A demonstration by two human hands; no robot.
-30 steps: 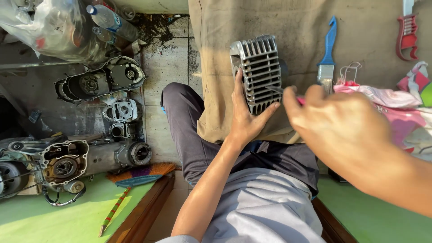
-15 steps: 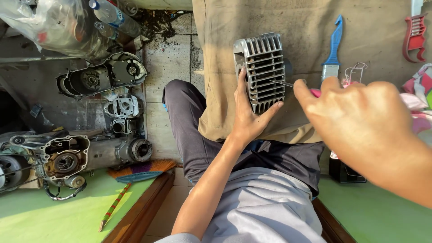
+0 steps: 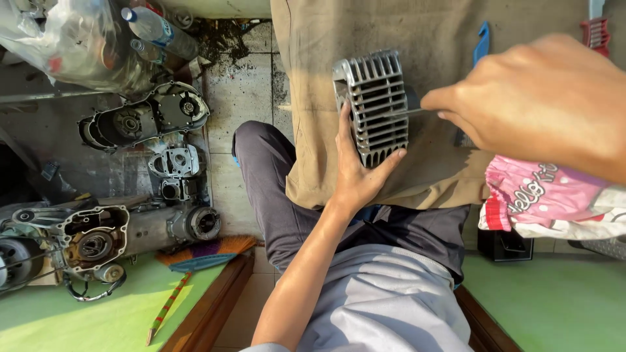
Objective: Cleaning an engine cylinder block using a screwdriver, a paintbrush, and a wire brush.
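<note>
The left hand (image 3: pixel 357 176) is gripping the grey finned metal engine cylinder (image 3: pixel 377 107) from below, propping it upright on the tan cloth (image 3: pixel 430 39) over the person's lap. The right hand (image 3: pixel 541 98) is pinching a thin metal tool (image 3: pixel 411 112), its tip set into the fins — seemingly a cleaning step. Working along the slots would call for steady, light strokes.

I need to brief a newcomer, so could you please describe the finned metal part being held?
On the tan cloth ahead, the left hand props up a grey finned metal block. It is the only ribbed part there; the other engine casings lie on the floor.
</note>
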